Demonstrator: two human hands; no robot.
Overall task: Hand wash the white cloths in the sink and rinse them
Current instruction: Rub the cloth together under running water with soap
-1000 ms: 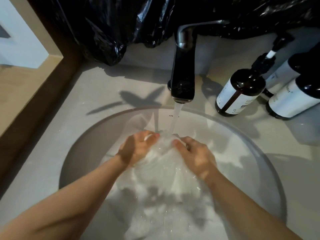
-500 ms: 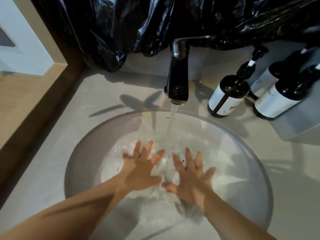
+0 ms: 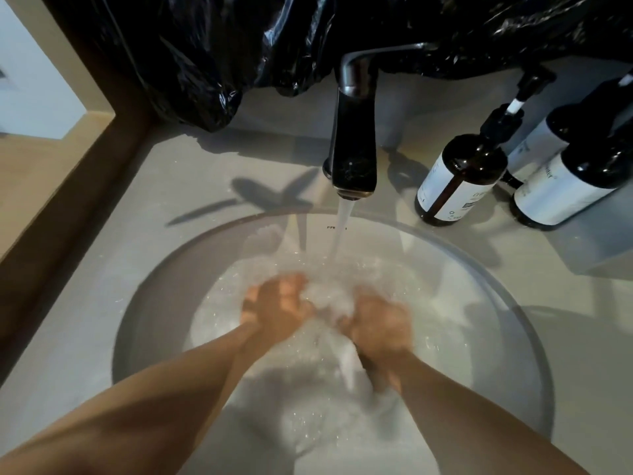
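Note:
A white cloth [image 3: 329, 299] lies bunched and wet in the round sink [image 3: 150, 303], under the stream from the dark tap [image 3: 354, 159]. My left hand [image 3: 277, 310] grips the cloth's left side with curled fingers. My right hand [image 3: 380, 330] grips its right side, and a strip of cloth hangs down below that fist. Both hands are blurred by motion. More white cloth lies under foamy water toward the near side of the basin [image 3: 308, 416].
Dark pump bottles with white labels [image 3: 455, 180] [image 3: 565, 186] stand on the counter right of the tap. A black plastic bag [image 3: 205, 56] hangs across the back. A wooden frame [image 3: 58, 186] borders the counter on the left.
Half a second ago both hands lay flat with spread fingers on the cloth; now both have curled round it and bunched it under the stream.

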